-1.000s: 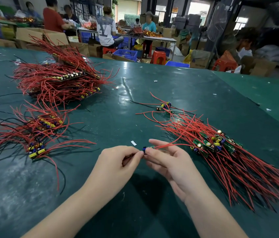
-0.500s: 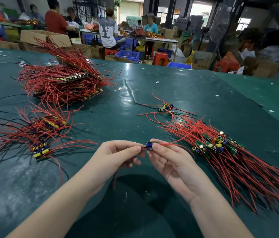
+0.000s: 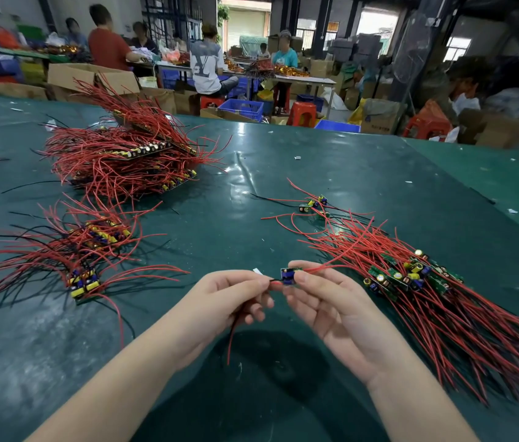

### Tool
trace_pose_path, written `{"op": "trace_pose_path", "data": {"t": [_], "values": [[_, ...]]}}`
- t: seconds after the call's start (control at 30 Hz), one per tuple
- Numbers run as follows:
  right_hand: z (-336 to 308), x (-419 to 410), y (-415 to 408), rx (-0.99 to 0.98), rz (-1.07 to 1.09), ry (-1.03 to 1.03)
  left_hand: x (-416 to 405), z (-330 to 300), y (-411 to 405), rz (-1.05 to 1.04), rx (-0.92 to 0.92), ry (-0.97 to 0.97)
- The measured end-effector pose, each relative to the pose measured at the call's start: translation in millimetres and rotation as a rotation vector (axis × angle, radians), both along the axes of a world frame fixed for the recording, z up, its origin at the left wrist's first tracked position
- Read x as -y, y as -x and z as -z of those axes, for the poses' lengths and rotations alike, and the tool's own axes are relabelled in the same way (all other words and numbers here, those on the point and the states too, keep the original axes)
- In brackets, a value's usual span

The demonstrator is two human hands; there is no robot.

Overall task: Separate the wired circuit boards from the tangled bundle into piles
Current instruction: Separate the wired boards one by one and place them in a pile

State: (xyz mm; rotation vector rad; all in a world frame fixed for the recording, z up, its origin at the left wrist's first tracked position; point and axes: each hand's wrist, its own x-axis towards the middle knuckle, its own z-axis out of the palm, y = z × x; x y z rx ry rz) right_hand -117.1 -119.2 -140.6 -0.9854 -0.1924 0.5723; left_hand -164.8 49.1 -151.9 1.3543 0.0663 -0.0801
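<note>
A small circuit board [image 3: 288, 275] with a blue part and red and black wires is held between my hands just above the green table [image 3: 251, 186]. My right hand [image 3: 331, 304] pinches the board itself. My left hand [image 3: 235, 298] pinches its wires, and one red wire hangs down from that hand. The tangled bundle [image 3: 427, 282] of green boards with long red wires lies to the right of my right hand. A sorted pile [image 3: 70, 260] lies at the left, and a bigger heap [image 3: 124, 157] sits behind it.
A few loose wired boards [image 3: 314, 205] lie at mid-table beyond my hands. Small white scraps dot the table. Cardboard boxes [image 3: 92, 78], blue crates [image 3: 242, 108] and red stools stand past the far edge, where several people work at other tables.
Both hands have lifted the board slightly and moved it right. The left hand now pinches the wires with a red wire dangling below.
</note>
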Motion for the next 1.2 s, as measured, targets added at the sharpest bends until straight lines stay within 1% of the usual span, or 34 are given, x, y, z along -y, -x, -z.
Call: {"op": "trace_pose_path", "data": {"t": [0.1,0.27,0.4,0.5,0.67,0.8,0.93,1.03,1.13,1.2], "values": [[-0.8,3.0,-1.5,0.058,0.023,0.032,-2.7,-2.2,-0.1,0.043,-0.038,-0.059],[-1.6,5.7,-2.3,0.125,0.021,0.075,-8.1,-2.3,-0.5,0.085,-0.025,-0.152],[-1.4,6.7,-1.9,0.179,0.026,0.132,-10.7,-4.0,1.7,0.1,0.012,-0.318],[-0.6,5.2,-1.1,0.23,0.035,0.182,-9.9,-2.2,1.9,0.071,0.025,-0.4],[0.1,2.8,0.5,0.302,0.096,0.256,-3.9,1.2,1.4,-0.054,0.066,-0.5],[1.6,-0.4,1.6,0.311,0.139,0.28,0.4,6.5,0.0,-0.156,0.091,-0.518],[-0.8,2.1,-0.3,0.277,0.176,0.251,5.3,7.1,-1.8,-0.122,0.092,-0.437],[-0.1,2.5,1.3,0.286,0.145,0.244,2.3,7.6,-2.4,-0.117,0.106,-0.464],[0.9,1.0,2.9,0.32,0.142,0.27,-1.2,7.7,-2.8,-0.107,0.074,-0.418],[1.0,1.0,3.1,0.386,0.15,0.326,-2.3,7.8,-3.1,-0.11,0.06,-0.41]]}}
